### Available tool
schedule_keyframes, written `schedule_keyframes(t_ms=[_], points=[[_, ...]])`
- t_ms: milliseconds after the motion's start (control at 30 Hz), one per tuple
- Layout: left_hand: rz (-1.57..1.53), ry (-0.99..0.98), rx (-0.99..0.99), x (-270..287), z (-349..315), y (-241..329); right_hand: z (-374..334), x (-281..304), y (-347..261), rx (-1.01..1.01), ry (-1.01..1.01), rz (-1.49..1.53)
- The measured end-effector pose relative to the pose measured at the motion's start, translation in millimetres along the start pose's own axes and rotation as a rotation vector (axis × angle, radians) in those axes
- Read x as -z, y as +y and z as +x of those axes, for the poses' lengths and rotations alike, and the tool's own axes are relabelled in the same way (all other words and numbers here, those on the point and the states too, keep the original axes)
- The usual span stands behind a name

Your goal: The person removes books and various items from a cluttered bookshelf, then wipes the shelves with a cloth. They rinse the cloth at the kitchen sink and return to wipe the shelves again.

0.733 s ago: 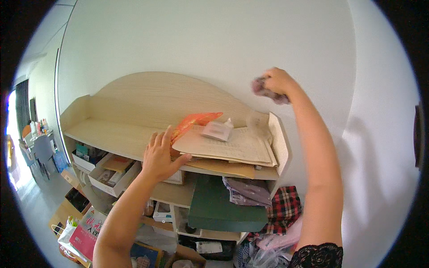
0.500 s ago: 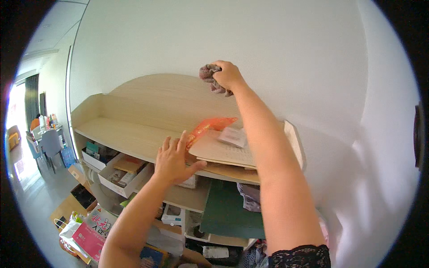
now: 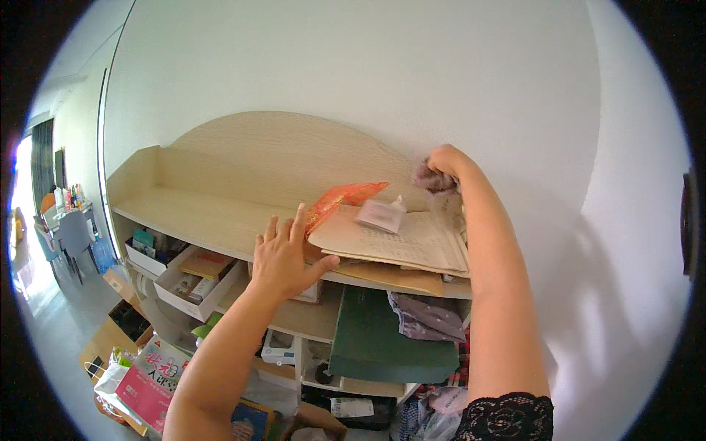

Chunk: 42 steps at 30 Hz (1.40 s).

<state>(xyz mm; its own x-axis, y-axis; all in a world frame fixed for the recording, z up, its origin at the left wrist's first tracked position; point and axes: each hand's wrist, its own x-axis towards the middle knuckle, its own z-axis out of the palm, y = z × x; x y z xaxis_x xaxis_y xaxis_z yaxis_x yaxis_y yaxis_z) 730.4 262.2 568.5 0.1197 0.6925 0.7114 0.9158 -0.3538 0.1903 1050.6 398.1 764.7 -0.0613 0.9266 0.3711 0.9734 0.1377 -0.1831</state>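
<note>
Two bare hands at the top shelf (image 3: 213, 214) of a pale wooden unit. The right hand (image 3: 450, 163) is clamped on a crumpled cloth (image 3: 432, 178), greyish pink, which is at the rear right corner of the shelf, beside the low right end of the arched back panel (image 3: 279, 147); whether cloth and panel touch cannot be told. The right forearm, with a black lace sleeve (image 3: 509, 419), passes in front of the shelf's right end. The left hand (image 3: 287, 257) is at the front edge, its fingers spread apart and thumb pointing right; its contact with the shelf or the papers cannot be made out. Just beside its fingertips is an orange-red plastic bag (image 3: 346, 198). To the right of the bag, toward the right end of the shelf, is a stack of papers (image 3: 419, 241), with a small pale packet (image 3: 380, 216) on top. A brown sheet (image 3: 397, 278) shows beneath the stack along the front edge. Below the shelf's right half, a dark green box (image 3: 390, 349) carries a folded purple-grey cloth (image 3: 428, 317) near its upper right corner. Below the left half, a white open drawer (image 3: 193, 305) contains small items.
</note>
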Motion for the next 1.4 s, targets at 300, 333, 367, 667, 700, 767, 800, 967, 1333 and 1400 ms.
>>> schedule_keyframes(t_ms=[300,333,367,667,700,767,800,967,1333,1400], points=[[0.005,-0.009,-0.018,-0.5,2.1,4.1,-33.8,16.3,27.6,-0.316,0.222,-0.100],[-0.001,-0.009,-0.025,-1.6,2.9,6.5,-28.6,12.3,36.9,-0.360,0.198,-0.309],[0.010,-0.010,-0.016,-2.0,2.5,3.5,-42.1,8.4,18.0,-0.356,0.211,-0.321],[0.040,-0.042,-0.044,2.4,0.5,3.3,-14.0,16.7,18.9,0.015,0.344,0.280],[0.051,-0.049,-0.028,7.8,-2.0,-3.4,-37.7,16.6,-23.1,-0.101,0.226,0.203],[0.068,-0.044,-0.038,10.6,-3.1,-1.9,-28.9,-4.8,-30.4,-0.156,0.283,-0.131],[0.042,-0.038,-0.060,3.2,1.2,5.3,-16.5,-13.7,-10.4,-0.178,0.402,-0.276],[0.026,-0.057,-0.074,-8.4,4.7,1.8,-23.2,5.7,5.7,-0.076,0.390,0.174],[0.051,-0.075,-0.066,4.1,0.2,4.5,-40.9,9.7,-43.6,0.116,0.593,0.412],[0.034,-0.098,-0.070,-2.6,3.8,3.5,-62.0,21.0,-49.0,0.117,0.664,0.552]])
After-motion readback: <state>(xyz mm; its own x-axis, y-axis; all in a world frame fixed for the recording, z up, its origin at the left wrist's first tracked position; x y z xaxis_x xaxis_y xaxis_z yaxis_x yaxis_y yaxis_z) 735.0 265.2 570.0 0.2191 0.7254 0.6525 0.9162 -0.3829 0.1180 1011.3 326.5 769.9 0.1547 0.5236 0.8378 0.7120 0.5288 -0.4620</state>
